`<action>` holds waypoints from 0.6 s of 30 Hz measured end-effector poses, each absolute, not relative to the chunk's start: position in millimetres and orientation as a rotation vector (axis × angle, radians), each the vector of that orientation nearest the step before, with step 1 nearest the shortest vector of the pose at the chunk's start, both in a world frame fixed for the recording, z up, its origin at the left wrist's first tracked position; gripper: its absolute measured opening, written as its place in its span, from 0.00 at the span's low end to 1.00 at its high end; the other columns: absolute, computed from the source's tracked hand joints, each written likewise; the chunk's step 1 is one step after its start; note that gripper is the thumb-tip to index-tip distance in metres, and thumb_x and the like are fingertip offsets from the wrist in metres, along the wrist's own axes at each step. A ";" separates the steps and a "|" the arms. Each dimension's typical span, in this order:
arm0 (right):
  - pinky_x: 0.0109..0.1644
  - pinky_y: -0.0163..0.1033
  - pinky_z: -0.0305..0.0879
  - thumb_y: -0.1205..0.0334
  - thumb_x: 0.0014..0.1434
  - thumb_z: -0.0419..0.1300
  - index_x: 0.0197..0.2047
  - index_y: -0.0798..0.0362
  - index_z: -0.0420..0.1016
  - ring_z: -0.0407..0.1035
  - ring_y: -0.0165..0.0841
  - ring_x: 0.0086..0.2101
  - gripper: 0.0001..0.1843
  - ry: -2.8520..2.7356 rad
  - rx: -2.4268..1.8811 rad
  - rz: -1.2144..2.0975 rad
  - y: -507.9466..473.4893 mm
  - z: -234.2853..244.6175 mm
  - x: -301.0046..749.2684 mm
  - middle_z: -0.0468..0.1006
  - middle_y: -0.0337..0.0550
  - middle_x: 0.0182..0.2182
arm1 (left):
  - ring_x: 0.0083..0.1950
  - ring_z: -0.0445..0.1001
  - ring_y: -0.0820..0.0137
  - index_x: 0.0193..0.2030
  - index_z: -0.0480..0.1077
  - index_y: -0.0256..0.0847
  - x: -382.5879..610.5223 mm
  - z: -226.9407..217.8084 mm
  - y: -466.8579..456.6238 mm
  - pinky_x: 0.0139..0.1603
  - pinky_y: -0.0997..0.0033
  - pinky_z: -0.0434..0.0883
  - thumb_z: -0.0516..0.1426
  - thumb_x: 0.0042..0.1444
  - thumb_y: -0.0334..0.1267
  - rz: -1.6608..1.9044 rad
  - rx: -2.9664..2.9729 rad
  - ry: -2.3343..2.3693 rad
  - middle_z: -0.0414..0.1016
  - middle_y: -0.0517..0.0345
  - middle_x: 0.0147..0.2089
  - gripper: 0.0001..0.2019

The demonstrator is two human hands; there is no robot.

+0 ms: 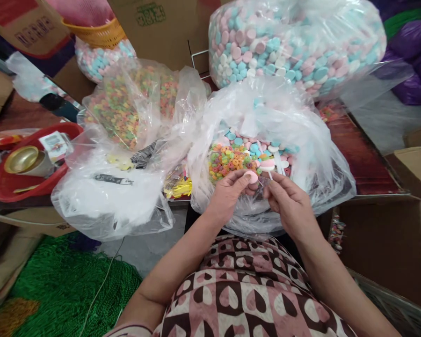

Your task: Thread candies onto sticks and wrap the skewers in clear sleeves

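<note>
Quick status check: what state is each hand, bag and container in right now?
left hand: shut on pink candy disc
right hand: pinching thin white stick
front candy bag: open, partly filled
ring-candy bag: loosely closed
big pastel bag: full; closure not visible
red basin: upright, holding a gold-lidded can
cardboard box: open

Pink candy disc, round, flat, pale pink, pinched at the fingertips of the left hand, held just above the open mouth of the clear plastic bag. Thin white stick held upright-ish, slightly tilted, in the right hand, its tip near the disc; can't tell if they touch, probably just beside. Both sit over the bag's near edge, by loose pink, blue and white discs and small multicoloured ring candies.
</note>
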State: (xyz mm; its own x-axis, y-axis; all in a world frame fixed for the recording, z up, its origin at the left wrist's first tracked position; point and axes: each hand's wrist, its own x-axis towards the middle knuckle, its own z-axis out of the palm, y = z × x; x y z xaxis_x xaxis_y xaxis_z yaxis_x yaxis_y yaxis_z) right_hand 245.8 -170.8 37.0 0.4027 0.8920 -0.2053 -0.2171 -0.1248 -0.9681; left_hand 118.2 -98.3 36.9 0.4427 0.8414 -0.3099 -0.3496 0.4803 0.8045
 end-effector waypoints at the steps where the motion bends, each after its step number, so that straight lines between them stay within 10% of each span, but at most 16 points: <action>1: 0.20 0.31 0.46 0.51 0.61 0.62 0.51 0.52 0.76 0.52 0.23 0.18 0.19 -0.685 -1.379 1.098 -177.1 41.0 248.7 0.70 0.33 0.22 | 0.35 0.78 0.71 0.38 0.76 0.39 117.8 38.2 -97.0 0.38 0.71 0.73 0.69 0.47 0.44 0.833 0.673 0.789 0.81 0.57 0.35 0.15; 18: 0.20 0.33 0.52 0.49 0.66 0.54 0.53 0.56 0.80 0.55 0.27 0.15 0.24 -1.108 -1.578 1.119 -227.2 45.5 243.8 0.62 0.32 0.12 | 0.37 0.79 0.71 0.44 0.77 0.41 114.6 39.8 -92.2 0.42 0.69 0.73 0.70 0.46 0.42 0.957 0.603 0.712 0.81 0.58 0.37 0.18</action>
